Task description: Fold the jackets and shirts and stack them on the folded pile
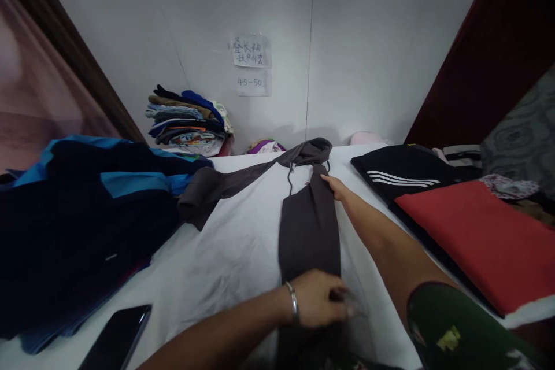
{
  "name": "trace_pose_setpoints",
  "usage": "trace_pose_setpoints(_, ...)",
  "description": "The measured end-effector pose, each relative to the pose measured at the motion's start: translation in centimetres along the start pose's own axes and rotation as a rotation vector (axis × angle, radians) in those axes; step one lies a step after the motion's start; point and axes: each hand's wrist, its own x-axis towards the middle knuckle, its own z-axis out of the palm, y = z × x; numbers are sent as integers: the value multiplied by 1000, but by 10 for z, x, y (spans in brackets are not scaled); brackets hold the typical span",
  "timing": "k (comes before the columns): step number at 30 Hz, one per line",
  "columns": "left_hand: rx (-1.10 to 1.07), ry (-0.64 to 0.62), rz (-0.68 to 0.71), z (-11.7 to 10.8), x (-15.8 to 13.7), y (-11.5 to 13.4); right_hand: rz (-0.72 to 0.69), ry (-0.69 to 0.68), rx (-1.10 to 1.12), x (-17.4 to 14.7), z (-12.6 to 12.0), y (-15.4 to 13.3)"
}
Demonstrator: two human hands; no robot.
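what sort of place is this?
Likely an indoor clothes-handling workspace: a grey-and-white hoodie lies spread on a white table, a clothes stack stands behind, and handwritten signs hang on the wall.

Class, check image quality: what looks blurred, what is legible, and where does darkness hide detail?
All in the head view: the left hand blurs towards the fingertips; the upper paper note is legible; the navy clothing at left is so dark that most folds vanish.
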Motion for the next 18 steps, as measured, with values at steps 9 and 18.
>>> trace_pose_setpoints(9, 433, 605, -342, -106, 91, -91, -47, 196, -128, 47, -10, -19)
trace_pose_setpoints(18, 325, 574, -567, -117, 132, -112, -117, 241, -122, 100, 0, -44)
